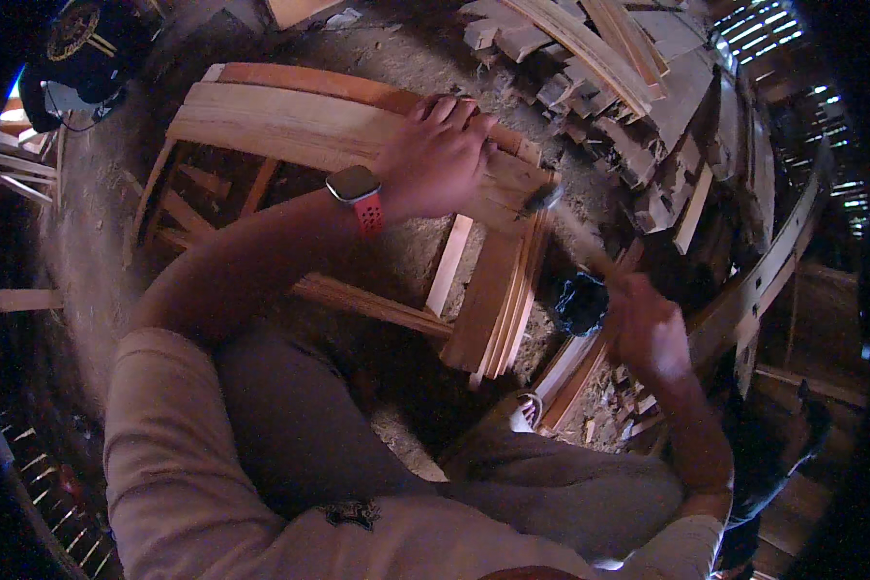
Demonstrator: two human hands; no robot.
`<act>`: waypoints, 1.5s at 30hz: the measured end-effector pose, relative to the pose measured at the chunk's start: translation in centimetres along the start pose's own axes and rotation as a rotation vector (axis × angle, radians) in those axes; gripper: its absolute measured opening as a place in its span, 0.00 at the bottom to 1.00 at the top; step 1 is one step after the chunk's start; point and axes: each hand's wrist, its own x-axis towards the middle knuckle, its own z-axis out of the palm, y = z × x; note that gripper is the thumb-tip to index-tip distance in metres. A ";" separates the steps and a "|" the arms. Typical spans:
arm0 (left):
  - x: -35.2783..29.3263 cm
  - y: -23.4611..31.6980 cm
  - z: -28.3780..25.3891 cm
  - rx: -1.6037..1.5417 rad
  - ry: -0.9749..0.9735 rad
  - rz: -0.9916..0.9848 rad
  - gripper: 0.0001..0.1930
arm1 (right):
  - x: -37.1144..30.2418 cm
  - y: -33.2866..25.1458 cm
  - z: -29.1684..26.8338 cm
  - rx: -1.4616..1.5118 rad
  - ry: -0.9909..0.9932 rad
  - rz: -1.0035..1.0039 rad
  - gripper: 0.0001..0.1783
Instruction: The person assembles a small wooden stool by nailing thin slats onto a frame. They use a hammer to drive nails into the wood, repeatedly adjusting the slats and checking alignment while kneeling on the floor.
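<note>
A wood frame (367, 304) lay in front of the person, with a wide pale board (271, 118) along its far side and a redder board (309, 82) just behind that. The left hand (435, 159), with a watch (354, 184) on its wrist, lay on top of the pale board near its right end. Its fingers were bent over the far edge, but one could not tell if they gripped the wood or held some small thing. To do this well, that hand needed to press down hard so the wood would not jump, and its fingers needed to be well out of the hammer's way. So the frame was right under the left hand and stuck out past it on both sides. Below the board's right end stood a bundle of flat boards (483, 300), side by side. Just right of the left hand was the hammer head (542, 198), close to the end of the board; one could not tell if it touched. The hammer (580, 237) looked blurry. Farther right, the right hand (648, 324) was closed around its handle, a bit away from the frame and nearer to the person. Short, straight taps, with eyes on the spot, seemed best. Behind it all, at the far right, was a messy wood pile (590, 97).
</note>
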 end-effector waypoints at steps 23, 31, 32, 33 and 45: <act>-0.1 0.1 -0.7 -0.036 -0.010 -0.047 0.17 | 1.0 -2.7 -2.7 -0.212 -0.091 -0.130 0.11; 0.2 0.4 -0.6 -0.077 -0.078 -0.073 0.20 | -0.6 -0.3 1.9 -0.025 -0.072 0.068 0.10; 0.2 0.4 -0.6 -0.082 -0.063 -0.069 0.19 | -0.1 -0.3 1.6 -0.065 -0.149 0.040 0.11; 0.3 0.4 -0.7 -0.088 -0.048 -0.063 0.18 | 0.2 -0.3 1.4 -0.102 -0.211 0.019 0.11; 1.1 1.3 -4.1 -0.376 -0.202 0.022 0.20 | -1.2 11.7 -2.1 0.202 0.033 0.219 0.18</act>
